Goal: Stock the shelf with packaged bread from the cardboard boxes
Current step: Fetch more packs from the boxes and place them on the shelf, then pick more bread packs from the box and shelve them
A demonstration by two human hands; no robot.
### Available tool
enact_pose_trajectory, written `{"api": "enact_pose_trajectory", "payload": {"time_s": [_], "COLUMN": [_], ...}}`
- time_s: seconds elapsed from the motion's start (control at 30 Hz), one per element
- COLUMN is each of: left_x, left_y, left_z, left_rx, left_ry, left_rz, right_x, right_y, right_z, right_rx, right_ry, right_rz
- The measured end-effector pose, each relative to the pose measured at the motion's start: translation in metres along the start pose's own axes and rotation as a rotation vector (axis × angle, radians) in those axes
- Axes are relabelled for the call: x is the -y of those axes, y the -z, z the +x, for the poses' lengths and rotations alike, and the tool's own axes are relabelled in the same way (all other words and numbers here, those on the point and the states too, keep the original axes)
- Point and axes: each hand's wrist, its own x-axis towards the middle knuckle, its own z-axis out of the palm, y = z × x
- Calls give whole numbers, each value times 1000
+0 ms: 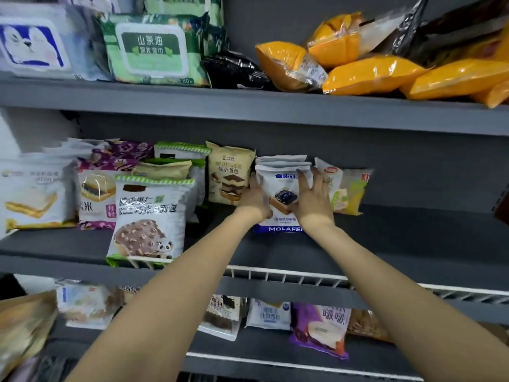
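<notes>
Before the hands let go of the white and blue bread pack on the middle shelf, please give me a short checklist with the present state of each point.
1. Both hands on the blueberry bread pack: left hand at its left edge, right hand on its right side: ok.
2. Pack upright: ok.
3. Label faces front: ok.
4. Stands between the mousse bread pack and the yellow-green pack: ok.
5. Bottom rests on the middle shelf: ok.
6. Stable without support: cannot tell.

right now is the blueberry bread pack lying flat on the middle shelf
No, the blueberry bread pack stands upright on the middle shelf, with the left hand and right hand on its two sides.
</notes>
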Motion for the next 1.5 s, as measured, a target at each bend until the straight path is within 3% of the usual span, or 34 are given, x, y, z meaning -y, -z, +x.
{"api": "enact_pose_trajectory", "payload": {"time_s": [0.1,0.3,0.53,0.83,1.0,1.17,1.37,1.5], "left_x": [5,41,142,325,457,583,703,771], "left_y": [20,54,106,143,158,168,161,147], "left_z": [-39,-126,-246,-405,-484,-535,-553,-560], "left_rx": [-179,-308,-339,-370,-343,-282,-186,-128], "left_ry": [-125,-132,162,578,812,966,1024,1000], "left_rz": [125,293,252,101,44,-23,-109,85], "right_x": [15,74,170,317,406,494,571,592], "right_y": [11,20,4,-89,-167,-260,-371,-447], "right_z": [-28,-94,-185,-317,-394,-458,-517,-545], "right_rx": [-15,142,400,797,976,1024,1128,1182], "right_ry": [142,292,421,715,723,663,515,420], "right_rz": [164,311,487,374,319,307,312,250]}}
